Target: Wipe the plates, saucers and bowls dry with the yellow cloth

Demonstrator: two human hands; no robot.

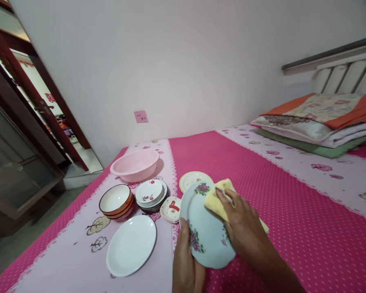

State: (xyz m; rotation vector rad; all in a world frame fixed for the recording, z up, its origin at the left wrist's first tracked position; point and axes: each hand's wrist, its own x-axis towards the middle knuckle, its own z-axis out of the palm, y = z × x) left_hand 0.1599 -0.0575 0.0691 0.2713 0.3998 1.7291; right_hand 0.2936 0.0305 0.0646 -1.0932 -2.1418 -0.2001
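My left hand [185, 260] grips the left edge of a pale oval plate [205, 228] with pink flowers, its thumb on the front face. The plate is tilted up above the bed. In my right hand [242, 217] is a yellow cloth [215, 203], pressed against the plate's upper right rim. Behind it lies a round plate with a yellow rim [190, 178], partly covered. Just left of the held plate sits a small square dish [170, 209] with a red mark.
A pink basin [136, 166], stacked orange bowls [116, 201], a stack of small plates [150, 193] and a white oval plate [131, 246] stand on the left of the bed [293, 203]. Folded bedding [317, 122] lies at the far right. A wall [183, 73] rises behind.
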